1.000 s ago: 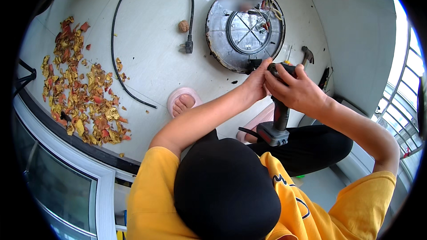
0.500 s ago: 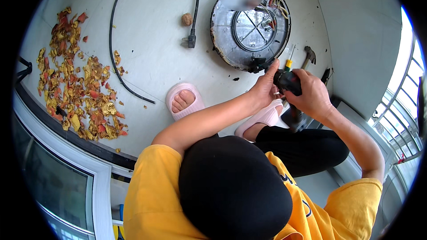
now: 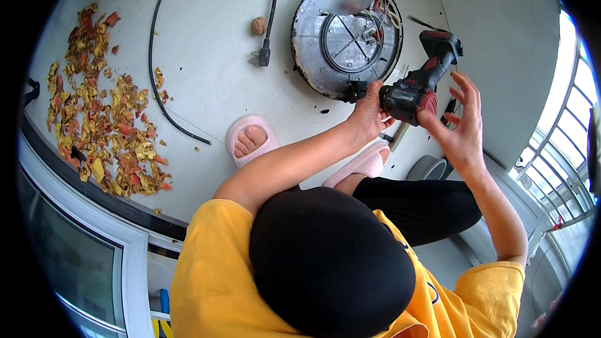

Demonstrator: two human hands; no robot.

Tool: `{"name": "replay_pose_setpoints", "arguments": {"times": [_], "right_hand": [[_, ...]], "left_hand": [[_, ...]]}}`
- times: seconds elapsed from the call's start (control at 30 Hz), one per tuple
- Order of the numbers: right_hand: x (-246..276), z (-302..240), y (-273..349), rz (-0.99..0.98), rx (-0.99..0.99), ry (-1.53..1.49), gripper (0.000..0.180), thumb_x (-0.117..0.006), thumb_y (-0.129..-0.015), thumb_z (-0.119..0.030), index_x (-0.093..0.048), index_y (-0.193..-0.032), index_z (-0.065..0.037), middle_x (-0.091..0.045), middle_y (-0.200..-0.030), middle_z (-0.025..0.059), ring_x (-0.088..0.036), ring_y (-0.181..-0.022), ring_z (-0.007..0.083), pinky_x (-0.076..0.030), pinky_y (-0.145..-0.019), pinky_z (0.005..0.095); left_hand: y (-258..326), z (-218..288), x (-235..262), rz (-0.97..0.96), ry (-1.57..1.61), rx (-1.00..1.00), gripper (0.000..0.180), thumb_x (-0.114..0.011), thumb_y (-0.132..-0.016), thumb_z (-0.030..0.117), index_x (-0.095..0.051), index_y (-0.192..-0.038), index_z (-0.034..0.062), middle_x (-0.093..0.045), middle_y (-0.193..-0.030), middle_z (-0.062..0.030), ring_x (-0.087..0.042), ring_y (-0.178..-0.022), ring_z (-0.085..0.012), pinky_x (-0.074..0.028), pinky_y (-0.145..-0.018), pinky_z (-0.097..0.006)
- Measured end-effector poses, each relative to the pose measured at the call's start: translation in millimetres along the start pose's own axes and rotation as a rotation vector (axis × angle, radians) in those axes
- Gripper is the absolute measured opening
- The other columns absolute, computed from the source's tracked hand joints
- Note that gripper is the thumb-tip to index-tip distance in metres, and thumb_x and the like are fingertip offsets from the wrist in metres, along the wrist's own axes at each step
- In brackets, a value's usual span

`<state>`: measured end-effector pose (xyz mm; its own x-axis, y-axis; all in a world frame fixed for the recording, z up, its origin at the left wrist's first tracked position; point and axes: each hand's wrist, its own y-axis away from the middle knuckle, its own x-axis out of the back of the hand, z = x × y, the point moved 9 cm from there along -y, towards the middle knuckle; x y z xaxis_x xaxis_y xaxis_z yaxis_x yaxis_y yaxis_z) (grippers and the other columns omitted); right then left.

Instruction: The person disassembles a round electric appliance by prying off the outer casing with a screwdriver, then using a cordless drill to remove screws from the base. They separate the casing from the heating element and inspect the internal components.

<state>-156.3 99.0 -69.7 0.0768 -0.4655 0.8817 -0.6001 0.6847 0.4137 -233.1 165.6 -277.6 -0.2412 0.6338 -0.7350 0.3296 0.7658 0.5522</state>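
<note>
**Cordless drill held over round appliance base**

Left hand (image 3: pixel 366 112): fingers closed around the front end of the red-and-black cordless drill (image 3: pixel 418 84), clamped on the body near the chuck. The thumb lies along the near side of the drill.

Right hand (image 3: pixel 462 126): open, fingers spread and apart; the base of the palm and thumb sit against the rear of the drill body, fingers not wrapped around it. No grip visible.

Drill: lies tilted, handle and battery foot pointing up and away from the person, nose toward the round appliance base (image 3: pixel 345 37). It sits just beside the right-hand rim of the base, near the base's lower right edge. Whether the nose touches the base cannot be told.

Base: round, grey, lying flat on the pale floor (image 3: pixel 206 44), inner ring and spokes showing, wires at its upper right.

Left of the base: a black power cord (image 3: pixel 153 69) with its plug (image 3: pixel 265 57), and a small brown nut-like object (image 3: pixel 258 25) just beside it. Farther left of the base, well apart: a scatter of orange and yellow dried peel (image 3: pixel 100 119).

Below the base: two pink slippers (image 3: pixel 251 141) on the person's feet.
</note>
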Motion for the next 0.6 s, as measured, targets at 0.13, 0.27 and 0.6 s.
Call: {"name": "replay_pose_setpoints", "arguments": {"times": [0.13,0.27,0.6], "right_hand": [[-63,51,14,-0.479,-0.947,-0.758,0.068,-0.070,-0.075,-0.047,-0.051,-0.116,0.004,-0.059,-0.103,0.0193,-0.063,-0.090,0.0258,-0.054,-0.075,0.0444],[-81,64,17,-0.462,-0.799,-0.586,0.046,-0.066,-0.079,-0.034,-0.056,-0.105,0.004,-0.065,-0.078,0.0125,-0.065,-0.060,0.0229,-0.058,-0.060,0.0379],[-86,-40,38,-0.376,0.835,0.878,0.053,-0.073,-0.065,-0.007,-0.056,-0.115,-0.009,-0.049,-0.122,0.0114,-0.054,-0.104,0.0315,-0.047,-0.078,0.0351]], "left_hand": [[-2,-8,8,0.012,-0.076,-0.003,0.036,-0.054,-0.083,0.052,-0.053,-0.099,0.0193,-0.058,-0.096,0.0010,-0.053,-0.091,-0.0144,-0.039,-0.085,-0.037],[-2,-20,17,-0.091,-0.137,0.072,0.044,-0.053,-0.082,0.058,-0.054,-0.099,0.0171,-0.058,-0.097,0.0003,-0.052,-0.095,-0.0152,-0.039,-0.086,-0.038],[70,-14,81,-0.040,-0.235,0.339,0.047,-0.049,-0.090,0.046,-0.055,-0.107,0.0026,-0.059,-0.111,-0.0163,-0.057,-0.103,-0.0251,-0.045,-0.090,-0.041]]}}
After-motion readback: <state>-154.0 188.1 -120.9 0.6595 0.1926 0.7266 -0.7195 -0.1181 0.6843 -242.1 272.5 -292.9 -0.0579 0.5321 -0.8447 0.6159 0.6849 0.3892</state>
